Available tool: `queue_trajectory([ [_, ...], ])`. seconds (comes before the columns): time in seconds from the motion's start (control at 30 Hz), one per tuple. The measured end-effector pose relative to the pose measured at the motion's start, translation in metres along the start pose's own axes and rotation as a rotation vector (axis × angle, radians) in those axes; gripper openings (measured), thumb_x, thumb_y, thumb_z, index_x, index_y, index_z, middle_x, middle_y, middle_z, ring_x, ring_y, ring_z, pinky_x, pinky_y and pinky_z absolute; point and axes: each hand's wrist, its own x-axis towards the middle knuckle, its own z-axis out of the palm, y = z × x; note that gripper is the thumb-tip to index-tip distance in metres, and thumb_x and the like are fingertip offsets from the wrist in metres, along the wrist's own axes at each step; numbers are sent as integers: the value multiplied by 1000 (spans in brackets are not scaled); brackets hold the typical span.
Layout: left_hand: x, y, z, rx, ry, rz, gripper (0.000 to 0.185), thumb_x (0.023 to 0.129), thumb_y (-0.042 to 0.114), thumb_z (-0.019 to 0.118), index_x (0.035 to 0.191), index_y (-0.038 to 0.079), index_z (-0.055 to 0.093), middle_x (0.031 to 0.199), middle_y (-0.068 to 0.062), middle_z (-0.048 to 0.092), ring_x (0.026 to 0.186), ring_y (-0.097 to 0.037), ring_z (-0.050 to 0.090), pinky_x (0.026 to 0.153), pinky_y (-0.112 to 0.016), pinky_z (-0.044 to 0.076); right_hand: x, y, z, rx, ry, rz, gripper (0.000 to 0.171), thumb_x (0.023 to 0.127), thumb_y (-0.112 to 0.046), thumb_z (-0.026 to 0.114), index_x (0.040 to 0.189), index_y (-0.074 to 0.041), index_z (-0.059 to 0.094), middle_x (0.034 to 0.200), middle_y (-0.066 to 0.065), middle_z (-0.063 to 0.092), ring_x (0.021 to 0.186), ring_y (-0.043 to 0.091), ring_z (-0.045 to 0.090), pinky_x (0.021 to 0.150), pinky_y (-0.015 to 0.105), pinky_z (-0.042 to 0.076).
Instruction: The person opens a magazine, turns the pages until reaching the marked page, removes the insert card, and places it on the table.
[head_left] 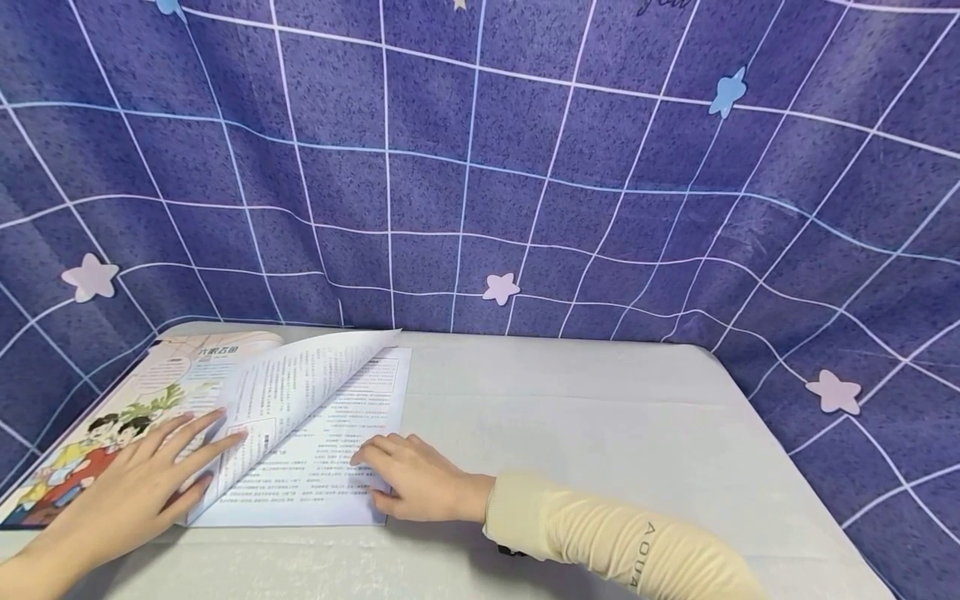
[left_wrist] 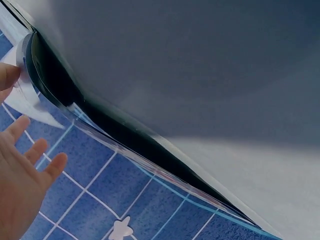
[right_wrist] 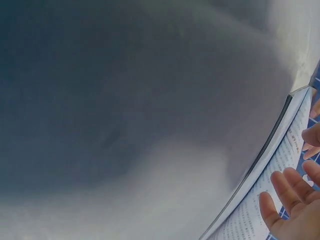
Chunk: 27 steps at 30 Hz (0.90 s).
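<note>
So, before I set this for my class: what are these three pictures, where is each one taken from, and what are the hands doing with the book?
There is no machine here, only a person with small cameras worn on the head and on each wrist. The wide picture is the head view, looking down at a grey table hung round with purple star-patterned cloth. An open book lies at the left. The left hand lies with straight fingers on the colourful picture page, touching a lifted page that arches over. The right hand rests on the printed right-hand page. The two blurry pictures are the wrist views, so close that they show little beyond fingers, table and page edges.

Open illustrated book (head_left: 225, 425), page (head_left: 300, 383) mid-turn
</note>
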Motion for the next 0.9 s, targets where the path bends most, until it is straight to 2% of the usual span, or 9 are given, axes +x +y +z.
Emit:
queue_trajectory([
  [0.1, -2, 1, 0, -1, -14, -8, 49, 97, 49, 24, 131, 25, 49, 141, -8, 39, 140, -19, 15, 115, -29, -7, 0, 0, 0, -3, -21, 4, 42, 83, -30, 63, 120, -19, 49, 115, -8, 55, 99, 3, 50, 73, 10, 34],
  [0.17, -3, 2, -1, -3, -35, -28, 44, 95, 46, 37, 132, 25, 47, 142, -7, 38, 138, -22, 19, 115, -29, -8, 0, 0, 0, -11, -33, 2, 41, 83, -31, 63, 120, -19, 50, 114, -8, 55, 97, 3, 50, 72, 9, 33],
  [0.23, -3, 3, -1, -6, -61, -61, 46, 90, 42, 51, 133, 26, 47, 142, -6, 38, 135, -24, 23, 115, -31, -9, 0, 0, 1, -28, -44, -3, 40, 83, -33, 62, 119, -20, 51, 114, -8, 54, 98, 3, 50, 73, 10, 33],
  [0.27, -4, 4, -2, -6, -75, -79, 50, 86, 41, 57, 133, 26, 46, 142, -6, 38, 133, -26, 25, 115, -33, -9, 0, 0, 1, -38, -48, -6, 40, 83, -34, 62, 119, -20, 52, 115, -8, 54, 99, 3, 50, 73, 11, 34],
  [0.33, -4, 5, -2, -6, -94, -113, 56, 81, 41, 63, 133, 27, 46, 140, -6, 38, 128, -30, 29, 115, -44, -1, 0, -1, 2, -51, -55, -10, 39, 84, -37, 61, 119, -20, 54, 117, -8, 54, 101, 4, 50, 76, 12, 36],
  [0.43, -3, 6, -2, -2, -108, -144, 62, 76, 45, 66, 132, 27, 46, 139, -7, 39, 122, -33, 32, 104, -59, 16, 0, -1, 3, -60, -67, -13, 38, 85, -40, 60, 118, -20, 56, 118, -8, 55, 100, 4, 50, 77, 14, 38],
  [0.5, -3, 6, -2, 1, -107, -150, 66, 74, 48, 67, 132, 26, 46, 139, -7, 39, 118, -35, 34, 93, -60, 25, 0, -2, 3, -59, -80, -13, 39, 85, -42, 59, 117, -20, 57, 117, -8, 55, 98, 3, 49, 77, 14, 38],
  [0.73, -4, 5, -1, 18, -80, -143, 74, 68, 54, 69, 132, 26, 45, 137, -9, 40, 115, -36, 37, 86, -57, 30, 0, -6, 4, -92, -126, -9, 43, 84, -51, 57, 115, -21, 59, 115, -9, 55, 94, 1, 48, 73, 12, 35],
  [0.9, -2, 3, 0, 15, -39, -114, 74, 72, 61, 61, 133, 22, 45, 136, -11, 42, 115, -35, 37, 85, -55, 31, 1, -7, 5, -90, -145, 1, 46, 83, -55, 56, 114, -21, 60, 115, -10, 54, 93, 1, 47, 72, 12, 35],
])
